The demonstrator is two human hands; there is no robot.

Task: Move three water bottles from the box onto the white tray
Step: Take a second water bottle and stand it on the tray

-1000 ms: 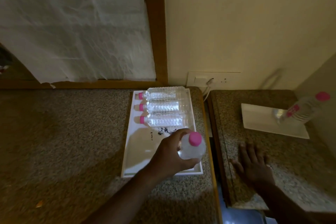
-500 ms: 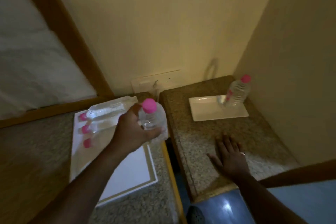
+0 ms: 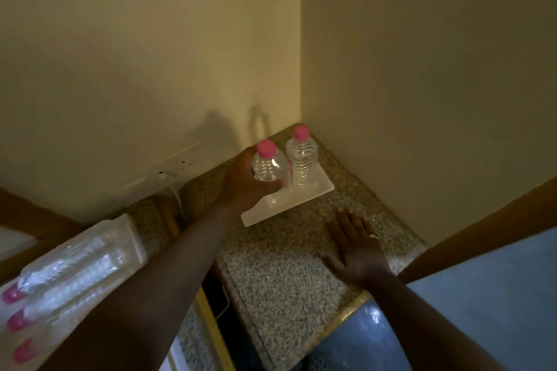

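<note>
My left hand (image 3: 244, 187) fingers wrapped round bottle (image 3: 266, 167) over white tray (image 3: 313, 194) beside upright bottle (image 3: 301, 163), right hand (image 3: 357, 247) flat, fingers spread, empty on tabletop (image 3: 286, 274)

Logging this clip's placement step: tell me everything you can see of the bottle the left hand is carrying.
The carried bottle is small, of clear ribbed plastic, with a pink cap on and clear liquid inside. It is roughly upright, leaning slightly. The left hand wraps its lower body from the left, hiding the base, so whether it has touched down cannot be told. It is over the white tray, just left of the standing bottle there; whether the two bottles touch is unclear.
</note>
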